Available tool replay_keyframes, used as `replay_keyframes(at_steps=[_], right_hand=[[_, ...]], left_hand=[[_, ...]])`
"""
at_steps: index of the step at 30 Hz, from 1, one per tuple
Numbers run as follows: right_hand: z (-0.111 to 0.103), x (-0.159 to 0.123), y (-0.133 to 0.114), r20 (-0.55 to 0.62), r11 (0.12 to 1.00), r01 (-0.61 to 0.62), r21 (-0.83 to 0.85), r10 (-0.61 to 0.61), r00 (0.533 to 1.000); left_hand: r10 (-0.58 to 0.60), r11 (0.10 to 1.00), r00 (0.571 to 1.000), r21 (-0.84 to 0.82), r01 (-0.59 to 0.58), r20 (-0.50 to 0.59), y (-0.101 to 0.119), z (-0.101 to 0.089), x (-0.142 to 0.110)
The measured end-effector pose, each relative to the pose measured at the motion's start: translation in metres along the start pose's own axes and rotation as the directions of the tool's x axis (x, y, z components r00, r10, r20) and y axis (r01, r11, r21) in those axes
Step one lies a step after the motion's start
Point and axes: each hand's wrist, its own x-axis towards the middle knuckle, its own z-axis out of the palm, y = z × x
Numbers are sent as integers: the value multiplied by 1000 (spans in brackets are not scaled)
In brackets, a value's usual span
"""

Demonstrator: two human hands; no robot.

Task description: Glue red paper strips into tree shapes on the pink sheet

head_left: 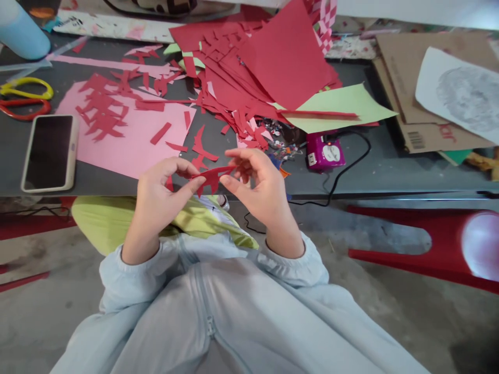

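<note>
A small red paper cutout (210, 175) is held between both hands just in front of the table's near edge. My left hand (159, 200) pinches its left end with thumb and forefinger. My right hand (257, 189) grips its right end, fingers curled over it. Behind the hands a pink sheet (132, 148) lies on the dark table (370, 166), strewn with red paper scraps (103, 111). A heap of red paper sheets (268, 62) and offcuts rises further back.
A phone (49, 153) lies at the left, with scissors (25, 101) beyond it. A small magenta device (325, 153) with a black cable sits right of centre. Light green paper (346, 104), cardboard (421, 93) and a drawing (463, 93) lie at the right. A red stool (429, 244) stands on the floor.
</note>
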Motion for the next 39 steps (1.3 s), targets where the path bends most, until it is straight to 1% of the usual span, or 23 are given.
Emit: replay_keyframes(at_steps=[2,6,8,12,16,20,24,27,30,35,39], right_hand=[[3,2,-3,45,998,9,67,-12,999],[10,4,-5,43,989,-42,142,37,998],[13,4,-5,67,982,-88,165,78,995],[16,4,-3,88,971,-149,187,135,987],[17,5,-5,97,967,-186,177,171,981],[20,5,-6,85,970,-184,156,173,981],[23,4,-5,44,984,-131,123,127,991],[23,2,-5,39,991,-109,83,106,994],[23,2,-4,48,993,-104,62,101,994],[24,2,-4,65,991,-116,63,112,992],[24,2,-3,56,990,-116,85,111,992]], left_hand=[[-39,997,999,-68,40,13,3,-1,-3],[-148,970,987,-186,158,67,3,-1,-6],[-168,963,981,-195,184,98,2,0,-7],[-172,970,982,-160,182,74,3,1,-8],[-207,962,976,-166,215,69,4,1,-10],[-250,944,965,-202,260,75,5,3,-11],[-295,924,952,-232,305,79,6,8,-13],[-307,919,950,-244,311,53,6,11,-14],[-295,923,955,-247,294,34,3,12,-14],[-272,928,961,-249,276,49,0,9,-14],[-257,933,964,-243,264,61,-2,7,-14]])
